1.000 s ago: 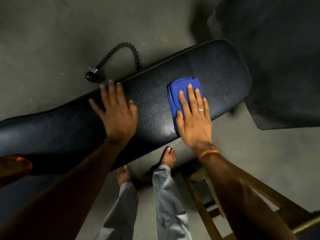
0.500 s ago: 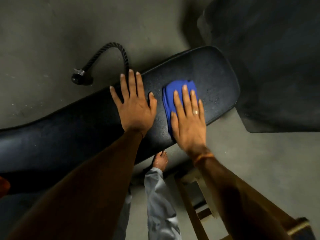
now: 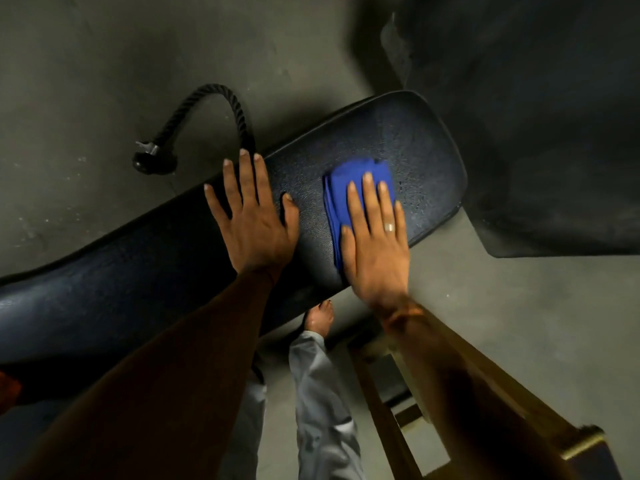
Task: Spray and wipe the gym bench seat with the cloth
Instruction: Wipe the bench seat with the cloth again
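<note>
**Grey concrete floor beneath a black gym bench**

Nearest, a wooden frame. Left hand rests flat on the bench seat, fingers spread. Right hand presses the blue cloth flat, fingers together. Beyond, a black rope handle.

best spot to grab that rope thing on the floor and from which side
Grip the black rope at the exposed top of its arch, coming straight down from above. The arch lies clear on the floor, while one end tucks behind the bench pad and the other ends in a bulky knob.
</note>
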{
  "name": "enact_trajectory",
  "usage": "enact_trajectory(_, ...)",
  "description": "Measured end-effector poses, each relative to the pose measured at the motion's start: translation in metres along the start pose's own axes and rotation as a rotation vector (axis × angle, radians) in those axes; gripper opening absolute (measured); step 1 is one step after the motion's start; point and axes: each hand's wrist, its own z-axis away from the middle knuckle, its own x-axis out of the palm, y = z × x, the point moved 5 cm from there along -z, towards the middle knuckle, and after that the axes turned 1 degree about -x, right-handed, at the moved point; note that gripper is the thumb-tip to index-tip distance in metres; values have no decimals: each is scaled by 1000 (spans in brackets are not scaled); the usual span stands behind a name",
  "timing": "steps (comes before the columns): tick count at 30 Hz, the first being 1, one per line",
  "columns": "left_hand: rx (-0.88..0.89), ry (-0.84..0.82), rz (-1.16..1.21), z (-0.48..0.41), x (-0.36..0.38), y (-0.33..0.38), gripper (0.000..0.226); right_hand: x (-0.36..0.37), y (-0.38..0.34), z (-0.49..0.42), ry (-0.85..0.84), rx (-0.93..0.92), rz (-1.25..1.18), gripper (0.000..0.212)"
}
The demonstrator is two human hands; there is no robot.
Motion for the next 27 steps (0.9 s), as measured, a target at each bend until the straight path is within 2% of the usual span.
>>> enact_trajectory(3,-3,11,0,1,-1,0,74,6,4,20,-54,10,33,63)
enact_trajectory(10,2,44,1,1,2,0,72,-25,19,-137,92,73,6,62)
enact_trajectory(13,6,42,10,2,0,1,72,-23,22,-97,123,92,-12,61)
enact_trajectory(16,5,43,-3,4,-4,3,70,-9,28,-4,36,95,-3,62)
enact_trajectory(18,38,46,-10,5,-4,5,68,-5,35,18,7,46,19,63)
enact_trajectory(24,245,59,-29,8,3,9,63,-32,48,-127,103,73,11,63)
enact_trajectory(27,312,46,-57,8,2,16,66,-35,56,-135,131,81,8,61)
